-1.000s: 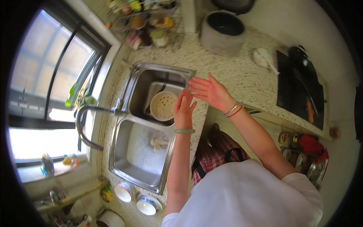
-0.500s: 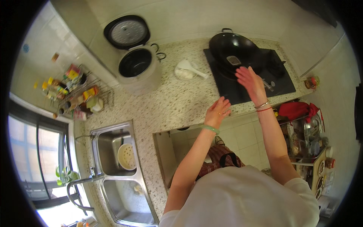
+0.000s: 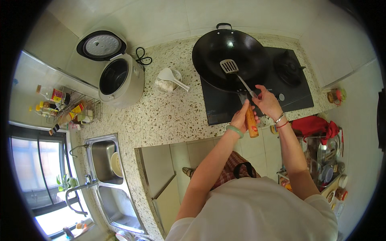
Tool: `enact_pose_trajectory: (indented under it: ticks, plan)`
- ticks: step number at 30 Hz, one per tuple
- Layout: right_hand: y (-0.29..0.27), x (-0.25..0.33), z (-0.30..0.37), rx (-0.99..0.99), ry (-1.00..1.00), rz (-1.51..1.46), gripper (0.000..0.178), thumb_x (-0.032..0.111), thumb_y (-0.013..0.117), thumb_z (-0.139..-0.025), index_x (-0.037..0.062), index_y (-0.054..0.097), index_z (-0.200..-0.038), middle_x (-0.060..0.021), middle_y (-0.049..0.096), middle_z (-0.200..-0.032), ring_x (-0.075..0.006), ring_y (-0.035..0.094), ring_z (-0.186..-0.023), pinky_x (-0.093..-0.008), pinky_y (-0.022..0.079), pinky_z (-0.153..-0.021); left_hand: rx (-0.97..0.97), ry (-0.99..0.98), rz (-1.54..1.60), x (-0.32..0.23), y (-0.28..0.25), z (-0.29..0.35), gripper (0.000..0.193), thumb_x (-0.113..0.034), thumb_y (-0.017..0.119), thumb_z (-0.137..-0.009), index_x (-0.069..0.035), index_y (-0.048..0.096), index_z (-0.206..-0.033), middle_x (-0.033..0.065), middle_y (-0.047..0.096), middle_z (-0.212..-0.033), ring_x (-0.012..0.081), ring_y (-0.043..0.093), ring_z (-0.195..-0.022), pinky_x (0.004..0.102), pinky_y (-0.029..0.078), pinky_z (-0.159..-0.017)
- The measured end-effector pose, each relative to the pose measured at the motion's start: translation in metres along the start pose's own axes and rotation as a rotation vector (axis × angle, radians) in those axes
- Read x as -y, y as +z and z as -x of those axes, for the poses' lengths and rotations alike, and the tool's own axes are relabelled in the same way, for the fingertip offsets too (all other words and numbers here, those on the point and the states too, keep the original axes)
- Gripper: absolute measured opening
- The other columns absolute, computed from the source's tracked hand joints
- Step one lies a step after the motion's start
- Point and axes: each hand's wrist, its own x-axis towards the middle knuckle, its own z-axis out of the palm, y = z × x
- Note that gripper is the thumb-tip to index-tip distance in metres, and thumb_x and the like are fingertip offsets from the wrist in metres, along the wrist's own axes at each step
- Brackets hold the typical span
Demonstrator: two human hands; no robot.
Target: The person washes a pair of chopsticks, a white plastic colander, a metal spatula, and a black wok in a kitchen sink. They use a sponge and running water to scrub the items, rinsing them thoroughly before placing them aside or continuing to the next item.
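Observation:
A large black wok point(image 3: 213, 52) rests on the dark cooktop point(image 3: 219, 114), its wooden handle point(image 3: 252, 125) pointing toward me. My left hand point(image 3: 240, 119) is closed round that handle, thumb on top and fingertips curling out at its right side. Just beyond it, my right hand point(image 3: 268, 105) grips the metal handle of a slotted spatula point(image 3: 229, 66). The spatula's slotted head lies over the wok's inside, which looks bare and shiny. Part of the spatula handle's end is hidden in my right hand.
An open rice cooker point(image 3: 130, 84) stands at the left back. Beside it, a bowl of rice point(image 3: 165, 85) has a white rice paddle point(image 3: 177, 79) across it. A double sink point(image 3: 105, 168) is at left; a red cloth point(image 3: 309, 127) hangs over a rack at right.
Both hands were empty with fingers spread. Now the left has taken hold of the wok handle and the right the spatula. The view has shifted too.

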Motion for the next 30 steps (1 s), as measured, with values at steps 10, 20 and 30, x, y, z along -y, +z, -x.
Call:
enact_pose_trajectory:
  ticks: [10, 20, 30]
  plan:
    - [-0.001, 0.0, 0.026, -0.182, -0.301, -0.084, 0.042, 0.008, 0.057, -0.087, 0.0024, 0.05, -0.128, -0.022, 0.061, -0.107, -0.0386, 0.061, -0.096, -0.0422, 0.05, -0.081, 0.05, 0.058, 0.001, -0.022, 0.002, 0.072, 0.021, -0.011, 0.064, -0.088, -0.012, 0.046, -0.077, -0.0047, 0.044, -0.063, 0.0046, 0.039, -0.047, 0.0224, 0.033, -0.042]
    - [-0.006, 0.12, 0.152, -0.029, -0.547, -0.247, 0.038, -0.001, 0.056, -0.089, 0.0042, 0.055, -0.126, -0.0085, 0.055, -0.091, -0.0161, 0.052, -0.075, -0.0263, 0.045, -0.068, -0.032, 0.15, 0.064, 0.028, -0.033, 0.315, 0.012, -0.009, 0.058, -0.09, -0.008, 0.046, -0.089, -0.001, 0.042, -0.062, 0.0069, 0.039, -0.042, 0.0237, 0.03, -0.037]
    - [0.117, 0.247, 0.277, 0.399, -0.923, -0.426, 0.037, 0.0, 0.056, -0.091, 0.0029, 0.054, -0.128, -0.0065, 0.058, -0.097, -0.0094, 0.053, -0.075, -0.0226, 0.044, -0.062, -0.465, 0.503, 0.315, 0.138, -0.077, 0.54, 0.017, -0.006, 0.059, -0.089, -0.009, 0.043, -0.094, -0.0001, 0.042, -0.063, 0.0089, 0.041, -0.041, 0.0261, 0.034, -0.037]
